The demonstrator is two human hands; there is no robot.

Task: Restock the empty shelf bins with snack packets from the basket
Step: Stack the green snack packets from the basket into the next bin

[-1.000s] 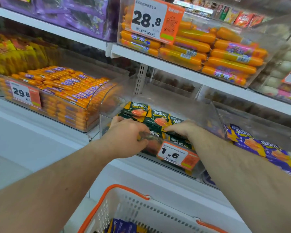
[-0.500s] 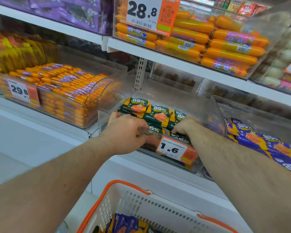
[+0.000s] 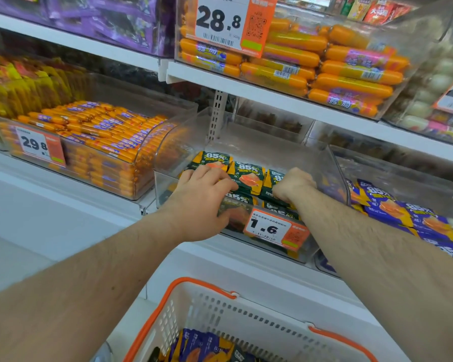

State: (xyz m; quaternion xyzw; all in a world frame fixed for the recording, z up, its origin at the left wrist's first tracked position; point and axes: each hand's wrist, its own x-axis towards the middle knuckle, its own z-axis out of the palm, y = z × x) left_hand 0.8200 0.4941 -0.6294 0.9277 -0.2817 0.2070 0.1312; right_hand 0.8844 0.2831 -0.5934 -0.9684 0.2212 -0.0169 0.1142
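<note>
Over the middle shelf we reach both arms into the clear bin point(image 3: 332, 163) that carries the 1.6 price tag point(image 3: 275, 229) on its near wall. Inside it lie green snack packets point(image 3: 247, 173) marked 85%, in a row at the far side with more stacked toward the near wall. Our left hand point(image 3: 202, 194) sits on the left end of the packets, fingers curled over the top of one and thumb down by the near wall. Our right hand point(image 3: 293, 182) is bunched on the packets at the right end, knuckles up, fingers tucked out of sight, so we cannot tell whether it grips one. The two hands are apart, with one packet face showing between them. Near us, below the shelf, the white basket point(image 3: 246, 317) with its orange rim holds blue and orange packets point(image 3: 207, 346). Right of our bin, another bin holds blue packets point(image 3: 403, 215); to the left, one holds orange sausage sticks point(image 3: 102, 131).
</note>
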